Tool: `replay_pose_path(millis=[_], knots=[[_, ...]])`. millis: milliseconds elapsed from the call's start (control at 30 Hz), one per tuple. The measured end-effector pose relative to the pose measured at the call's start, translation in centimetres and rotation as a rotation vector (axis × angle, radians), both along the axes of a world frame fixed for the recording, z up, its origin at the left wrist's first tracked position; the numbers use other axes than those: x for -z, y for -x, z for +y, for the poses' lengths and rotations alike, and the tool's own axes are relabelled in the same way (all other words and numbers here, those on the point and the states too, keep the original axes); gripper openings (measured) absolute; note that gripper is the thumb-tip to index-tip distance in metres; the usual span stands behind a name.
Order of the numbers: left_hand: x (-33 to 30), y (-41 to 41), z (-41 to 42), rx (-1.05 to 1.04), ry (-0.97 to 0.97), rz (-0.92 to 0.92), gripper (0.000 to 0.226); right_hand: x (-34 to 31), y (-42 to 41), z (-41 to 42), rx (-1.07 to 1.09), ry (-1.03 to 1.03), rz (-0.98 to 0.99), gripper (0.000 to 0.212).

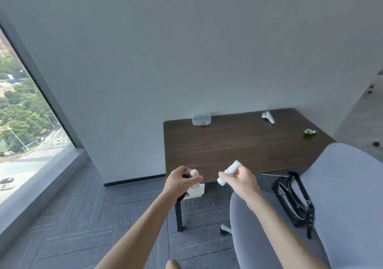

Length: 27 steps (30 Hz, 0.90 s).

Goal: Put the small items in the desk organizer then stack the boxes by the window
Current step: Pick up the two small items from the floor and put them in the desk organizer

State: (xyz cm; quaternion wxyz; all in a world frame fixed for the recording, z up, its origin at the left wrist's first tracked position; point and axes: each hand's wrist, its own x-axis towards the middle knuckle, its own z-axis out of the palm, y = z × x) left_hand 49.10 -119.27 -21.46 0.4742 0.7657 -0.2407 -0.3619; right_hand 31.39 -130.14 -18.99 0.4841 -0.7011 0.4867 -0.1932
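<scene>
My left hand [182, 180] grips a small pink item [194, 174] together with some dark small things, just off the near left corner of the dark wooden desk [238, 144]. A white tube [229, 172] is held in my right hand [240, 178], above the desk's near edge. A clear plastic organizer box [201, 119] stands at the back left of the desk against the wall. A white controller [268, 117] lies at the back right. Near the right edge lies a small green item [310, 131]. A white box [195, 190] shows below my left hand, partly hidden.
A grey chair [331, 206] fills the lower right, close to the desk. A black bag [294, 200] sits between the chair and the desk. A large window [24, 113] with a low sill runs along the left. Grey carpet floor lies between window and desk.
</scene>
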Motion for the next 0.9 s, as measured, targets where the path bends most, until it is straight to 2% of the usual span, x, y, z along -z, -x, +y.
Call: replay_pose_path(millis=[300,567,767,900], knots=[[2.1,-15.8,-17.1,0.103,-0.055,-0.01,0.031,0.6,-15.8,-15.9,0.041,0.022,0.048,0.026],[3.9,-24.2,-29.5,0.098,-0.086,-0.001,0.031,3.7,-23.7,-28.1,0.049,-0.044,0.066,0.02],[6.2,-29.2,-38.5,0.021,-0.167,0.011,0.034,7.7,-29.2,-39.4,-0.042,-0.08,0.077,0.013],[7.2,-31.9,-44.4,-0.071,-0.216,0.018,0.036,9.8,-32.9,-47.0,-0.093,-0.064,0.088,0.018]])
